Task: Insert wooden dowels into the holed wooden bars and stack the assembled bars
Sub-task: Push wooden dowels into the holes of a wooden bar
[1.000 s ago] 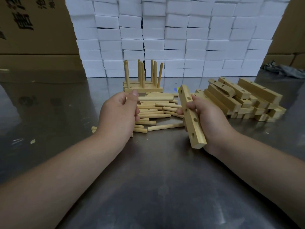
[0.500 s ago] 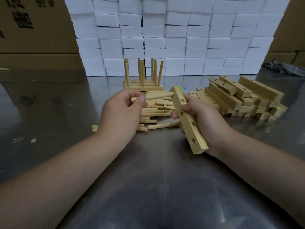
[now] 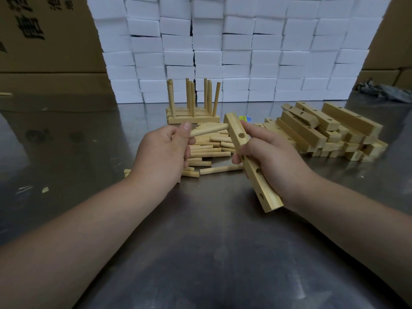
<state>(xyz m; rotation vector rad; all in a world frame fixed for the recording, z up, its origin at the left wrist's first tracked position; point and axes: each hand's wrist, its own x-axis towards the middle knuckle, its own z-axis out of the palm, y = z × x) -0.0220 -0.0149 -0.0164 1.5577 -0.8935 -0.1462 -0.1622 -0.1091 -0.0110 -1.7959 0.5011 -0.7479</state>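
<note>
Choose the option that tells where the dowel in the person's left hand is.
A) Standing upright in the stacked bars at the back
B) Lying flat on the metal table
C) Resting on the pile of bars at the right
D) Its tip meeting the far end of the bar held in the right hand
D: the left hand pinches the dowel, whose tip meets the far end of the bar that the right hand grips.

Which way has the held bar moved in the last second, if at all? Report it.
Yes. The bar has swung its far end left, closing on the right edge of the assembled stack behind it.
</note>
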